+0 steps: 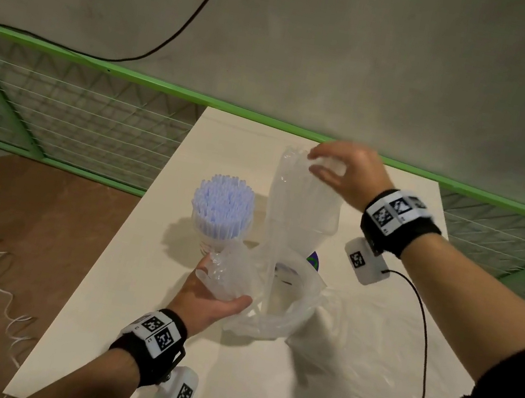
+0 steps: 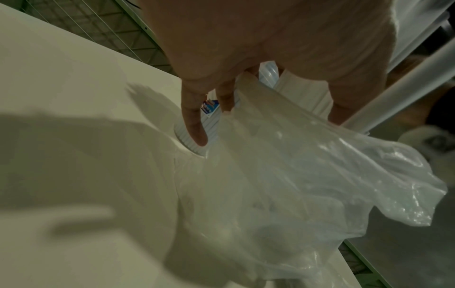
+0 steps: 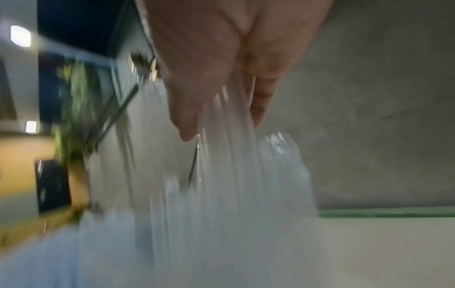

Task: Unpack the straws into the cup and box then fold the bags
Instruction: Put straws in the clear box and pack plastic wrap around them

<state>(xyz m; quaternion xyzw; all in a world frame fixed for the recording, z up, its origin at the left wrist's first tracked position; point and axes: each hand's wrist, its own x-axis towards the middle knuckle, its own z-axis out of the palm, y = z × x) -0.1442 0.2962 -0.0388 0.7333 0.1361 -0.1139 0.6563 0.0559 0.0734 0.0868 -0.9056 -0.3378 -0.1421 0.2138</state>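
On the pale worktop [image 1: 142,283] a cup [image 1: 212,242] stands upright, packed with pale blue straws [image 1: 222,204] whose long axes run vertical, open ends up. Just to its right stands a clear box [image 1: 316,221]. The right hand [image 1: 348,175] is raised above that box, its fingers and thumb curled round the top end of a bundle of clear straws [image 1: 296,197]; the bundle's long axis is near vertical, lower ends pointing down into the box, with film of the clear bag [image 1: 281,306] seemingly clinging along its left side. The right wrist view confirms the grip: thumb and fingers close round the straws [image 3: 231,155], though it is blurred. The left hand [image 1: 213,298] sits lower and nearer, beside the cup, fingers curled round a bunched part of the bag, whose open mouth gapes upward to the right of that hand. In the left wrist view the bag [image 2: 307,175] trails from the fingers [image 2: 194,124] across the worktop [image 2: 74,97]. A second flat sheet of clear plastic [image 1: 382,365] lies on the worktop, nearer and to the right.
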